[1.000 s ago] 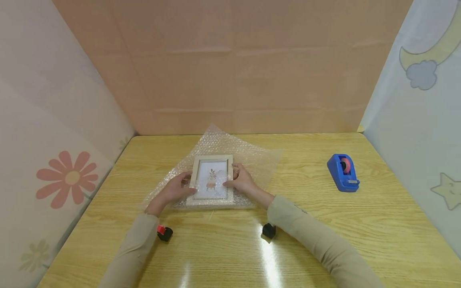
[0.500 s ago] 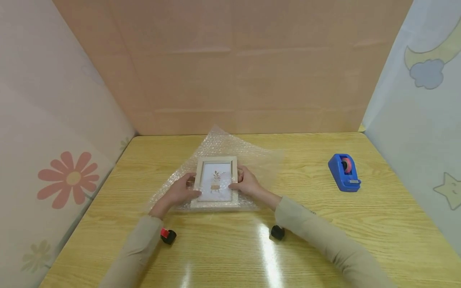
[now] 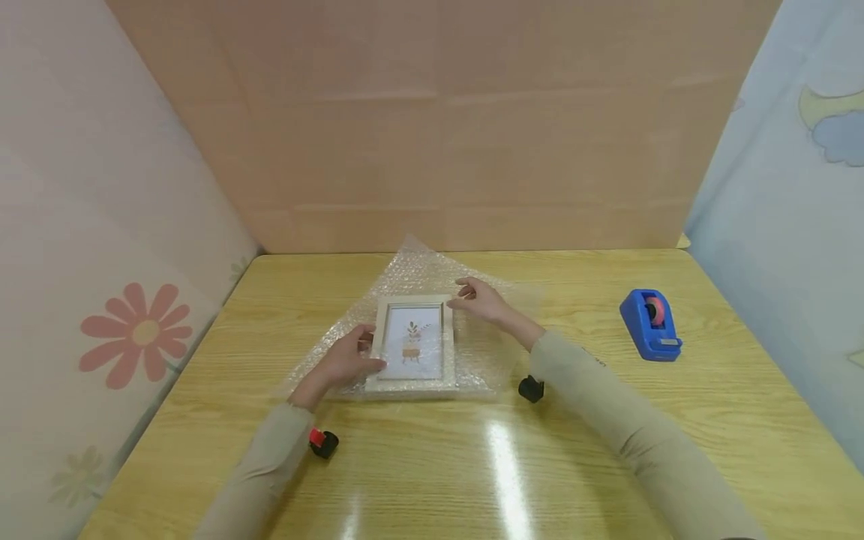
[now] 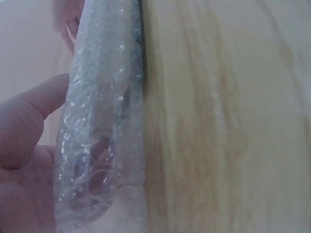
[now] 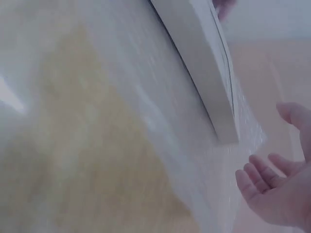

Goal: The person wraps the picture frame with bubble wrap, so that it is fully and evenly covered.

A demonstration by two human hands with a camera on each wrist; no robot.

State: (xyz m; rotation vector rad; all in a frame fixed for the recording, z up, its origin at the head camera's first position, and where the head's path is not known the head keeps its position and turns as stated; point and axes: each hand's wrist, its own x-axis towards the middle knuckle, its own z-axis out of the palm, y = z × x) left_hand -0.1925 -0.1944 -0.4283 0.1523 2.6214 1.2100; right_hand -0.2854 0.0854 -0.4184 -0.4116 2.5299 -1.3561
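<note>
A cream picture frame (image 3: pixel 448 352) with a plant print lies on a translucent bubble wrap sheet (image 3: pixel 415 266), set cornerwise on the table. Some of the wrap is folded over the frame's near edge, as the left wrist view shows with wrap (image 4: pixel 97 97) along that side. My left hand (image 3: pixel 344 360) grips the frame's left side, thumb on top; its other fingers are partly hidden. My right hand (image 3: pixel 482 301) hovers by the frame's far right corner, fingers loosely bent with nothing between them. In the right wrist view that hand (image 5: pixel 286 179) is apart from the frame.
A blue tape dispenser (image 3: pixel 651 326) with a pink roll stands on the right of the wooden table (image 3: pixel 574 480). Black wrist devices (image 3: pixel 325 444) sit at the forearms. A tan panel (image 3: pixel 432 150) closes the back, and patterned walls flank both sides.
My right hand has let go of the frame's right side and moved up toward its far corner. The left hand keeps its hold. The view has shifted slightly.
</note>
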